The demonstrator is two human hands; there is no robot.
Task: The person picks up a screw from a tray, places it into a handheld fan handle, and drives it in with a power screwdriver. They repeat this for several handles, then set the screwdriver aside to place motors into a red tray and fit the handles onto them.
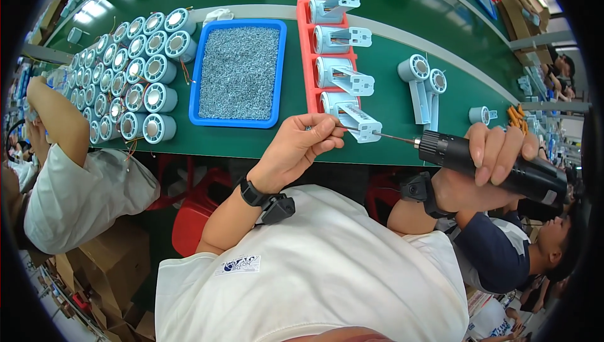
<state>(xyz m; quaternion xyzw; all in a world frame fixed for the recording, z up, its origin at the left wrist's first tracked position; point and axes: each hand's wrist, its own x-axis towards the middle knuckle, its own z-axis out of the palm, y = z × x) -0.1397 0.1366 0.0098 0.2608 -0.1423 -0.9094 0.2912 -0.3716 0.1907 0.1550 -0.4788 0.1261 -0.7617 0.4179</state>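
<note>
My right hand is wrapped round a black electric screwdriver held nearly level. Its long thin bit reaches left to the end of the nearest pale blue plastic part, which has a round housing and an arm. Beside that part my left hand is closed in a pinch, thumb against forefinger. What lies between those fingertips, if anything, is too small to name. The part sits in the near slot of a red holder, with several like it in a row behind.
A blue tray full of small screws stands left of the holder. Further left are many round pale blue motor units. Two finished-looking arm parts and a single unit lie on the right. Co-workers sit at both sides.
</note>
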